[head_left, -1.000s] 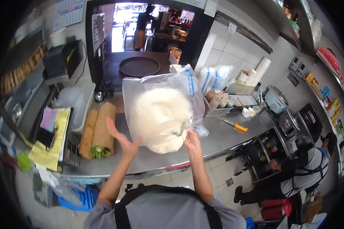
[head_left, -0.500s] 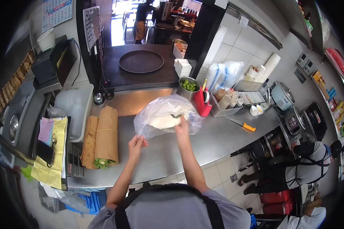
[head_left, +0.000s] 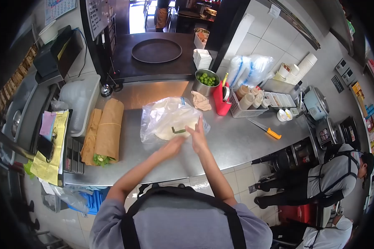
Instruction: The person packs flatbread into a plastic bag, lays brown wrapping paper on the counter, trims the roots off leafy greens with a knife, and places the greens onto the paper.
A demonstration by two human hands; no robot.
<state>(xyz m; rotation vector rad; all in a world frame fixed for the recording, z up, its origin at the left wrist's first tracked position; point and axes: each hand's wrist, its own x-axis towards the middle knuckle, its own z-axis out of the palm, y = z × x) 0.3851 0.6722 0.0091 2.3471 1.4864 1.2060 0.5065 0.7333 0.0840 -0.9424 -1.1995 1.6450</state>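
A clear plastic bag (head_left: 151, 124) lies on the steel counter with something flat and white inside it. A bent dark green strip (head_left: 178, 130) shows on the white part, close to my right thumb; I cannot tell whether it is inside the bag or on it. My right hand (head_left: 198, 136) is at the bag's right side, its fingers stretched upward and thumb apart. Near the bag's front edge, my left hand (head_left: 173, 147) is smeared by motion, so its fingers do not show clearly.
Left are paper-wrapped rolls (head_left: 109, 135) with green leaves and a plastic bin (head_left: 87, 112). Behind the bag sit a beige cloth (head_left: 201, 101) and a pot of green limes (head_left: 206, 85). Rightward are a bottle basket (head_left: 245, 108) and an orange-handled knife (head_left: 273, 133). Co-workers stand at right.
My left hand has moved right from the bag's front-left corner towards my right hand. My right fingers have spread upward. The bag lies flatter and further left, and the beige cloth shows behind it.
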